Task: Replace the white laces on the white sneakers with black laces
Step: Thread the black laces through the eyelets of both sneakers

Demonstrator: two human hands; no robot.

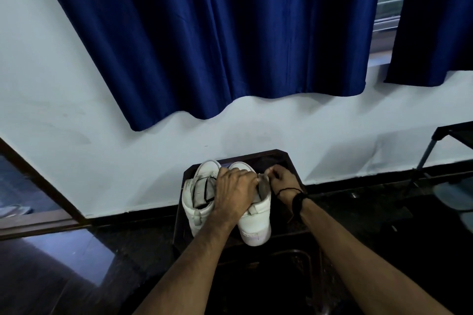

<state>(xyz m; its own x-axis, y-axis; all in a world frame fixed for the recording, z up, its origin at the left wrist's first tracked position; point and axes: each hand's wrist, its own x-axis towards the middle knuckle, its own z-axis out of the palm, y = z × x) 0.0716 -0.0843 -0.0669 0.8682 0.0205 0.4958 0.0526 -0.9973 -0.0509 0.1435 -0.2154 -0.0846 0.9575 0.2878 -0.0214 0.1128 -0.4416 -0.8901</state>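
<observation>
Both hands work at the throat of the right-hand white leather-look high-top sneaker (254, 222): the left hand (234, 193) lies over its tongue and collar with the fingers curled down at the eyelet row, apparently steadying it, though what those fingers pinch is hidden; the right hand (282, 180) has its fingertips drawn together at the shoe's outer edge, seemingly nipping a lace end too small to identify by colour. The pair stands upright, side by side and touching, toes toward the wall, on a small dark wooden counter (286, 158) with clipped corners. The left-hand white sneaker (198, 202) shows a grey tongue and a thin black lace (204, 190) at its opening, so it appears further advanced. The step in hand is judged to be lacing or unlacing of the second shoe. The next move calls for a fine pinch on a thin, limp cord, guided through small eyelets in smooth, stiff uppers. Behind hang deep blue satin curtains (230, 33).
</observation>
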